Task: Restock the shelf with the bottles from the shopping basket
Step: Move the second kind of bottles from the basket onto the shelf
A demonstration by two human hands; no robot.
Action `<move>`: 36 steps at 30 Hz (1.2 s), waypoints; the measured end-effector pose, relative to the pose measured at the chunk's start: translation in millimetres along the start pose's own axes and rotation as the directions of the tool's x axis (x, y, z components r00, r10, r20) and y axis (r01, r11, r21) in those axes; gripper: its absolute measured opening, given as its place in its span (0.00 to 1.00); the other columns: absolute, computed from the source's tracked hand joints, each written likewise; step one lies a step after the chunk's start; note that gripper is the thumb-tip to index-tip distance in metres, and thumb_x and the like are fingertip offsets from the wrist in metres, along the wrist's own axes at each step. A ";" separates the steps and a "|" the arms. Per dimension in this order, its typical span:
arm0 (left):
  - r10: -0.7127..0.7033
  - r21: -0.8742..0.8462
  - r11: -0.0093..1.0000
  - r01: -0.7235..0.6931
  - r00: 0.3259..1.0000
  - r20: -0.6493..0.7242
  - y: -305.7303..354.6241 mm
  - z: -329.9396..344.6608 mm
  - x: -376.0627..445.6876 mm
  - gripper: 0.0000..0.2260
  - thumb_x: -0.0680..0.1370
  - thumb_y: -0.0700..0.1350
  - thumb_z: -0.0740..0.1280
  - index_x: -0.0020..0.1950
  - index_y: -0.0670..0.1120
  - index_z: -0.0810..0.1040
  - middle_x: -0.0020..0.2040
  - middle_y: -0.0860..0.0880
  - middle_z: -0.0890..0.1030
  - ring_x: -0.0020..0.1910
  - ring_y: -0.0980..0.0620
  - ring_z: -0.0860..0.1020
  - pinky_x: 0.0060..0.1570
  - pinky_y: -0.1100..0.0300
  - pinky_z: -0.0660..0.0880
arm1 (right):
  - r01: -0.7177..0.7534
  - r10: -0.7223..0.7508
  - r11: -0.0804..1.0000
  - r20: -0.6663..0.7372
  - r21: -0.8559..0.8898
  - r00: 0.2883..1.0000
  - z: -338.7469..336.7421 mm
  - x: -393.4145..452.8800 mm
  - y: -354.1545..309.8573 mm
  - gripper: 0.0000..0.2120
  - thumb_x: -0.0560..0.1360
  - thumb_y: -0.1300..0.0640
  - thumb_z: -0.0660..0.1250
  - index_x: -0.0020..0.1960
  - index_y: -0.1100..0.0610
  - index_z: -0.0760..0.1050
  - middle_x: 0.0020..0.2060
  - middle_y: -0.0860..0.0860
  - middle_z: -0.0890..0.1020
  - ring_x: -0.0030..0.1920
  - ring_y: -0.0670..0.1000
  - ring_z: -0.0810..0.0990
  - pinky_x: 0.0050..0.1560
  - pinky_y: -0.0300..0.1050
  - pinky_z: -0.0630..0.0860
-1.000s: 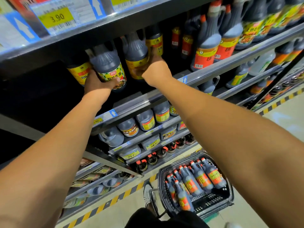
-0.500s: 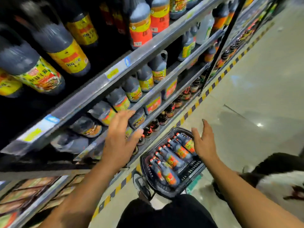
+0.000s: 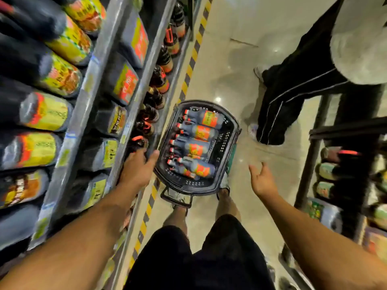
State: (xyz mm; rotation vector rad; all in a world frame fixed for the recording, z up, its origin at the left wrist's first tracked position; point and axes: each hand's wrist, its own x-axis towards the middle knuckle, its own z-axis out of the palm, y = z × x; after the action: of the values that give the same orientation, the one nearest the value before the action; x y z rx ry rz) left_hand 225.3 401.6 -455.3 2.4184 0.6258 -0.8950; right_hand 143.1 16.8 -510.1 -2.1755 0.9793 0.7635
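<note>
A black shopping basket (image 3: 229,147) stands on the floor in front of my feet. Several dark bottles with orange and yellow labels (image 3: 199,149) lie in it on their sides. My left hand (image 3: 137,171) hangs open just left of the basket's rim, fingers relaxed, holding nothing. My right hand (image 3: 262,181) is open to the right of the basket, palm turned up, also holding nothing. The shelf (image 3: 83,114) with rows of large dark bottles runs along the left.
Another person in black trousers with white stripes (image 3: 293,95) stands beyond the basket at the right. A second shelf unit (image 3: 345,164) with goods borders the right side. A yellow and black striped line (image 3: 188,74) marks the floor along the left shelf.
Both hands have let go of the shelf bottles and dropped towards the basket. The view has swung from the upper shelf down to the floor.
</note>
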 end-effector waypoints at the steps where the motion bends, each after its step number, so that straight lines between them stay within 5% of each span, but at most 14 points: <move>1: 0.002 0.014 1.000 -0.002 1.000 0.018 -0.3 5.6 14.7 0.39 0.77 0.77 0.53 0.77 0.52 0.70 0.72 0.41 0.76 0.69 0.37 0.76 0.68 0.42 0.74 | -0.039 0.039 0.999 -0.011 0.010 0.999 13.2 4.0 6.2 0.38 0.85 0.37 0.56 0.84 0.61 0.55 0.81 0.63 0.64 0.80 0.66 0.65 0.80 0.59 0.62; 8: 0.054 0.011 0.998 -0.055 0.996 0.068 -8.6 72.0 130.0 0.43 0.72 0.79 0.54 0.67 0.47 0.78 0.64 0.42 0.81 0.65 0.38 0.78 0.67 0.44 0.74 | -0.130 0.131 0.981 -0.002 0.141 0.991 124.5 50.2 39.1 0.41 0.83 0.33 0.57 0.82 0.64 0.59 0.78 0.67 0.66 0.78 0.66 0.66 0.77 0.55 0.62; 11: 0.021 0.036 0.999 -0.023 0.998 0.051 -17.0 108.5 173.4 0.35 0.78 0.72 0.62 0.71 0.46 0.75 0.67 0.39 0.79 0.68 0.36 0.76 0.67 0.47 0.71 | -0.183 0.186 0.966 -0.004 0.183 0.982 161.1 85.4 48.2 0.38 0.84 0.36 0.60 0.82 0.63 0.60 0.79 0.64 0.67 0.79 0.63 0.67 0.75 0.50 0.63; 16: -0.038 0.013 0.999 0.038 0.999 0.013 -51.1 157.2 247.9 0.49 0.65 0.83 0.64 0.71 0.47 0.75 0.70 0.43 0.79 0.71 0.40 0.76 0.72 0.47 0.72 | -0.160 0.172 0.961 -0.034 0.227 0.985 205.9 149.2 54.4 0.38 0.82 0.37 0.66 0.80 0.62 0.63 0.74 0.64 0.74 0.74 0.63 0.73 0.71 0.51 0.69; 24: 0.064 -0.076 0.995 -0.071 0.993 -0.096 -87.3 215.4 289.9 0.38 0.69 0.77 0.69 0.62 0.46 0.84 0.58 0.49 0.86 0.59 0.46 0.84 0.62 0.52 0.80 | -0.164 0.269 0.899 -0.216 0.406 0.939 265.2 195.6 64.9 0.31 0.73 0.32 0.70 0.60 0.57 0.82 0.53 0.53 0.88 0.56 0.56 0.86 0.59 0.51 0.81; 29: 0.157 -0.165 0.968 -0.187 0.971 -0.179 -97.3 225.0 294.9 0.29 0.72 0.72 0.71 0.50 0.45 0.84 0.45 0.56 0.82 0.42 0.58 0.79 0.49 0.55 0.81 | -0.107 0.263 0.895 -0.318 0.433 0.911 275.3 193.9 63.6 0.23 0.73 0.35 0.71 0.50 0.56 0.81 0.42 0.46 0.85 0.46 0.48 0.85 0.52 0.47 0.81; 31: 0.117 -0.129 0.981 -0.144 0.974 -0.196 -96.7 224.9 293.8 0.32 0.70 0.76 0.69 0.47 0.45 0.77 0.44 0.53 0.74 0.40 0.57 0.71 0.48 0.54 0.78 | -0.110 0.262 0.906 -0.335 0.409 0.905 273.9 191.2 60.6 0.21 0.74 0.36 0.71 0.50 0.53 0.78 0.42 0.45 0.82 0.46 0.48 0.83 0.53 0.46 0.80; 33: 0.140 -0.101 0.982 -0.160 0.973 -0.182 -94.6 224.6 290.1 0.29 0.72 0.75 0.69 0.45 0.49 0.72 0.43 0.55 0.71 0.38 0.60 0.69 0.40 0.64 0.75 | -0.098 0.252 0.914 -0.362 0.394 0.897 273.7 190.7 60.2 0.22 0.74 0.36 0.71 0.53 0.54 0.81 0.43 0.45 0.82 0.47 0.47 0.83 0.53 0.42 0.79; 36: 0.156 -0.129 0.975 -0.181 0.971 -0.180 -98.6 228.5 293.7 0.30 0.72 0.73 0.71 0.49 0.45 0.76 0.41 0.54 0.74 0.36 0.59 0.72 0.37 0.62 0.74 | -0.093 0.236 0.924 -0.363 0.372 0.901 273.5 189.0 60.3 0.25 0.74 0.36 0.71 0.57 0.57 0.82 0.42 0.42 0.81 0.47 0.45 0.82 0.47 0.31 0.75</move>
State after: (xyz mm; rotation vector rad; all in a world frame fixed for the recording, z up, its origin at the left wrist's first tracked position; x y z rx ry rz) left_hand 262.8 418.9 -838.1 2.3897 0.5162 -0.5597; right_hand 133.3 103.5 -836.5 -1.9840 1.4074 0.1831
